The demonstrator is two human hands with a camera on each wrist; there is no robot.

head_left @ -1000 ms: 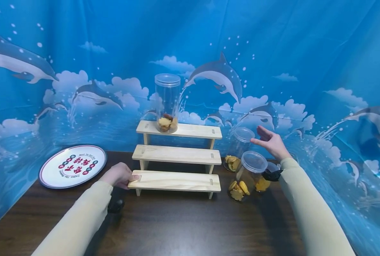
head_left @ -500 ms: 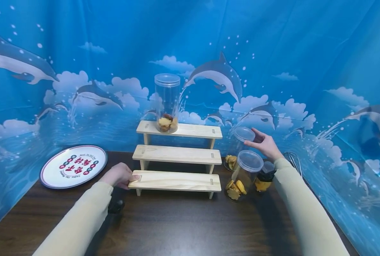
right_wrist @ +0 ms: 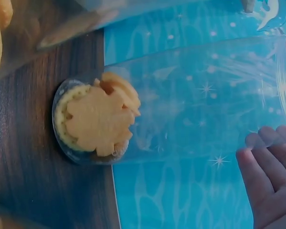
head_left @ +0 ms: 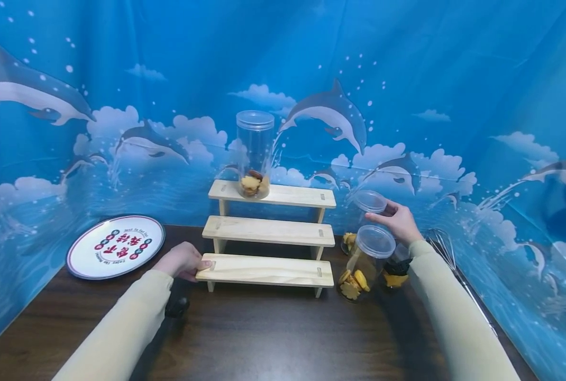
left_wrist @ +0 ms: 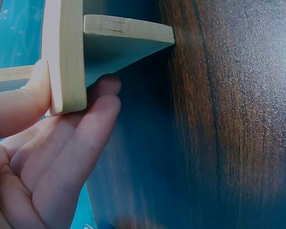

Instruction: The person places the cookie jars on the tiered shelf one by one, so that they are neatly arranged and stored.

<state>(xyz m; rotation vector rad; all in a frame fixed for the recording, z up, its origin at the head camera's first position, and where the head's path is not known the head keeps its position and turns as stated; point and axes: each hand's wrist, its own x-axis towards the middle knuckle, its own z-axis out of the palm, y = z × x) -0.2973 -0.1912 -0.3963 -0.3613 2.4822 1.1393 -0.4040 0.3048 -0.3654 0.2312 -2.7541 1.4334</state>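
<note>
My left hand pinches the left end of the bottom board of a three-tier wooden stand, thumb on top and fingers below. At the back right, my right hand grips a tall clear jar near its lid; fingers and thumb lie on opposite sides. Flower-shaped cookies lie in the bottom of that upright jar. A second lidded cookie jar stands just in front. Another jar is partly hidden behind my right wrist.
A similar lidded jar with a few cookies stands on the top tier, left of middle. A white plate with printed lettering lies at the left. A whisk lies along the right edge of the dark wooden table.
My right hand has moved left from beside the back jar and its fingers have come around the jar near the lid. The left hand stays on the bottom board.
</note>
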